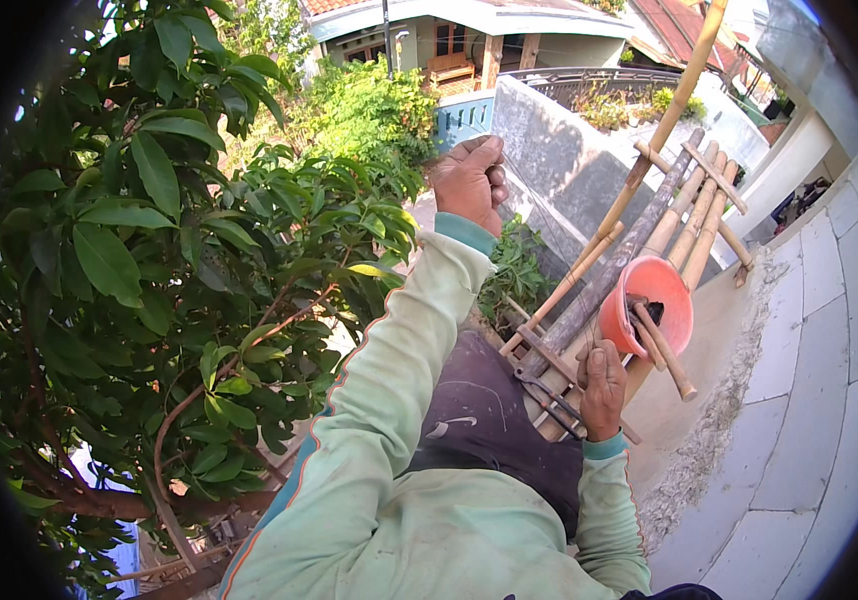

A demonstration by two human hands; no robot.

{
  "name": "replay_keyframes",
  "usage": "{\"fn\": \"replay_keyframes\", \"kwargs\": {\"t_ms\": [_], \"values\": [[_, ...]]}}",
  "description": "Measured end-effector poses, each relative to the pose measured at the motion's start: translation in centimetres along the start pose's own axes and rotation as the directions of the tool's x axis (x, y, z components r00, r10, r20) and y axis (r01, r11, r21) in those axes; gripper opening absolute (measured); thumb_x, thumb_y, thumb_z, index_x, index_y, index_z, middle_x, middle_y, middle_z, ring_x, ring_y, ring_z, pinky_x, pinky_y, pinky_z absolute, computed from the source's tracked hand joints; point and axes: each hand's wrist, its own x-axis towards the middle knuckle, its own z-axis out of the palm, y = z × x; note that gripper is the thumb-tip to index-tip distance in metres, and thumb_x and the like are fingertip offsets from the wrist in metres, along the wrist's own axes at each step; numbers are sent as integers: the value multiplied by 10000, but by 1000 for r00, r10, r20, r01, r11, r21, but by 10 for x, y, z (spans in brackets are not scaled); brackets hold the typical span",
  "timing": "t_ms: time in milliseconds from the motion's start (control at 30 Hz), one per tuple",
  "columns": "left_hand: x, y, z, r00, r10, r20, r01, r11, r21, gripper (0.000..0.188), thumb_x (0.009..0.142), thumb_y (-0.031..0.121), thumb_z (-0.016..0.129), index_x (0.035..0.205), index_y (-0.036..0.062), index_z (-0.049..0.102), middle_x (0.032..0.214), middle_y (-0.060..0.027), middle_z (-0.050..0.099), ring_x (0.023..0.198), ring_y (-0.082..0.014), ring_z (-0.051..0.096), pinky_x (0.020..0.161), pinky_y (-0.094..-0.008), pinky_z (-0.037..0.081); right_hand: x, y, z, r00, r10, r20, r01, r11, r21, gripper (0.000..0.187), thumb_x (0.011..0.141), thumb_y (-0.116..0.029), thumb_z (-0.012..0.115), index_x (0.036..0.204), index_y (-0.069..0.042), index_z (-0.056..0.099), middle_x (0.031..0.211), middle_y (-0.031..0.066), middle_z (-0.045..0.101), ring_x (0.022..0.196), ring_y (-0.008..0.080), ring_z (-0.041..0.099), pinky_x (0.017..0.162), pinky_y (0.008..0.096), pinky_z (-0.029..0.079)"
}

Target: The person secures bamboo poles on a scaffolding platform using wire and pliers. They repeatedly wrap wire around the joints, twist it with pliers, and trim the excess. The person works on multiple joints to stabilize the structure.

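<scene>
Raised in front of me, my left hand [469,182] is closed, thumb pressed against curled fingers. Lower and to the right, my right hand [603,388] is also closed, with its thumb up. A faint thin strand, string or wire, seems to run between the two hands; its kind is too fine to make out. Just beyond my right hand sits an orange-red bucket [682,305] with wooden-handled tools [671,362] sticking out. Beside that hand, a dark metal tool with long handles [549,402] lies on the bamboo poles [717,215].
A tall bamboo pole [671,110] slants up past the platform. Leafy branches [149,230] crowd the left side. Grey wall panels [799,450] rise along the right, above a rough mortar edge [714,450]. Below and beyond stand a concrete wall [549,130] and a house [469,45].
</scene>
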Motion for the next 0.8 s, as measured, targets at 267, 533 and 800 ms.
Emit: {"fn": "replay_keyframes", "kwargs": {"t_ms": [267, 533, 800], "values": [[6, 1, -11, 999, 6, -50, -4, 1000, 29, 76, 966, 102, 639, 991, 46, 592, 745, 1, 539, 590, -82, 505, 449, -242, 402, -3, 4, 1, 999, -32, 25, 32, 999, -12, 280, 1097, -281, 445, 971, -52, 545, 708, -59, 391, 600, 33, 319, 527, 220, 247], [-23, -7, 4, 981, -130, -144, 157, 968, 197, 349, 967, 386, 686, 1075, 60, 623, 844, -5, 590, 651, -93, 562, 530, -240, 510, 47, -4, -2, 968, -18, -250, 89, 958, 273, 261, 1102, -305, 441, 1010, -79, 535, 688, -64, 356, 538, 24, 300, 457, 213, 217], [-206, -79, -19, 483, -834, 268, 658, 547, 518, 420, 1052, 401, 516, 1190, 15, 608, 979, -86, 674, 796, -175, 664, 623, -274, 549, 106, -38, -34, 924, 72, -376, 215, 715, 665, 286, 1093, -387, 436, 1012, -123, 511, 652, -53, 307, 505, 62, 277, 434, 231, 260]]}}
